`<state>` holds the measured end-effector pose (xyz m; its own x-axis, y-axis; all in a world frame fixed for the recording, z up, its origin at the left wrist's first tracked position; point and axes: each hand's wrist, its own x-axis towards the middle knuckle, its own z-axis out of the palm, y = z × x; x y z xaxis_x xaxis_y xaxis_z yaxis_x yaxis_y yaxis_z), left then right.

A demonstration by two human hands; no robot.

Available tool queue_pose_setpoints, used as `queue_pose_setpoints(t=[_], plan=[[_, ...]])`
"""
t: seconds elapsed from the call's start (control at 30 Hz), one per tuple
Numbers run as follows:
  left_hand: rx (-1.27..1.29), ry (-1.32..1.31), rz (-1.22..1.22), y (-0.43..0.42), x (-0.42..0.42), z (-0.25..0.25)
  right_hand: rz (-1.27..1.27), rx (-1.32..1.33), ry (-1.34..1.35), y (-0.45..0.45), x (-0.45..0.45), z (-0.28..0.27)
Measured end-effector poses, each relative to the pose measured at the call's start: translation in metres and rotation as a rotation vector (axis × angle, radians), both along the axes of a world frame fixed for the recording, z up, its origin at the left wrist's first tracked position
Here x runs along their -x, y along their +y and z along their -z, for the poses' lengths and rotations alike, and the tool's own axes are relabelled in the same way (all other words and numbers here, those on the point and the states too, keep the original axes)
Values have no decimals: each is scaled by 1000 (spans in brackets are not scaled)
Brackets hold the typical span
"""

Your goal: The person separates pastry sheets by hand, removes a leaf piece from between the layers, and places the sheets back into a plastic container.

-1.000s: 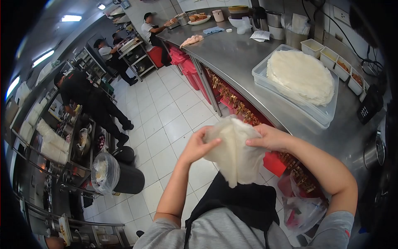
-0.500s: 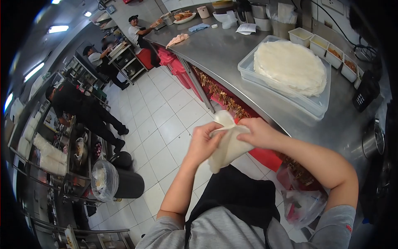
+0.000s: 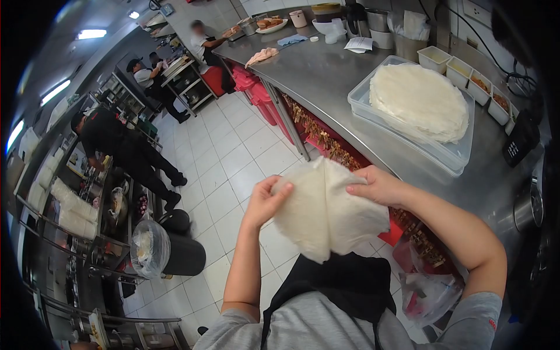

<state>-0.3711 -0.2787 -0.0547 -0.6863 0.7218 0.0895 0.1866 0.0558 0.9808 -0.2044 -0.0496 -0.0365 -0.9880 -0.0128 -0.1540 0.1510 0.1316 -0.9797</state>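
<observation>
A thin, pale dough wrapper [image 3: 329,219] hangs spread out in front of my apron, with a crease running down its middle. My left hand [image 3: 265,201] pinches its left edge, thumb on the near face. On the opposite edge, my right hand [image 3: 373,185] grips with the thumb on top and the fingers hidden behind the sheet. To the right on the steel counter, a tall round stack of similar wrappers [image 3: 417,102] rests on a clear plastic container [image 3: 411,153].
Small white tubs of fillings [image 3: 478,87] line the counter's back. A trash bin [image 3: 185,256] and a loaded shelf [image 3: 76,216] stand left. One person in black [image 3: 125,146] bends over the shelf; others work farther back. Red bins [image 3: 256,99] sit under the counter.
Before, the wrapper was folded and bunched between my hands. Now it is opened out wide, and my hands have moved apart.
</observation>
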Motion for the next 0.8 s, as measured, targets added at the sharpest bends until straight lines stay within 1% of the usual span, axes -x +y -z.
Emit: queue_pose_setpoints(t=[0.07, 0.1, 0.17, 0.2, 0.3, 0.33, 0.43, 0.47, 0.5, 0.53, 0.6, 0.63, 0.7, 0.8], plan=[[-11, 97, 61, 19, -11, 8, -98, -120, 45, -4, -2, -4], [-15, 145, 92, 26, -14, 11, -114, -140, 39, -6, -2, -3], [74, 100, 178, 33, -10, 10, -139, -178, 24, -9, -4, -1], [117, 76, 223, 37, -10, 11, -127, -248, 45, -6, -4, -3], [60, 231, 180, 43, -15, 10, -7, -319, 238, -3, -4, -2], [69, 276, 175, 44, -19, 7, 20, -432, 253, -3, -2, 1], [94, 435, 148, 46, -31, -5, -51, -535, 318, -11, -3, -2], [97, 501, 135, 47, -33, -7, -72, -664, 230, -8, -1, -1], [97, 567, 124, 48, -35, -8, -36, -644, 228, -6, -2, 0], [-1, 636, 51, 49, -34, -9, 0, -628, 227, -3, -3, 0], [-45, 663, -74, 44, -22, -10, 31, -656, 230, 2, -7, -11], [-69, 675, -140, 38, -13, -10, 57, -625, 234, 5, -5, -7], [-26, 630, -289, 20, 9, -3, 108, -566, 245, 12, 0, 6], [-127, 530, -523, -24, 52, 11, 180, -257, -15, 13, 0, 5]])
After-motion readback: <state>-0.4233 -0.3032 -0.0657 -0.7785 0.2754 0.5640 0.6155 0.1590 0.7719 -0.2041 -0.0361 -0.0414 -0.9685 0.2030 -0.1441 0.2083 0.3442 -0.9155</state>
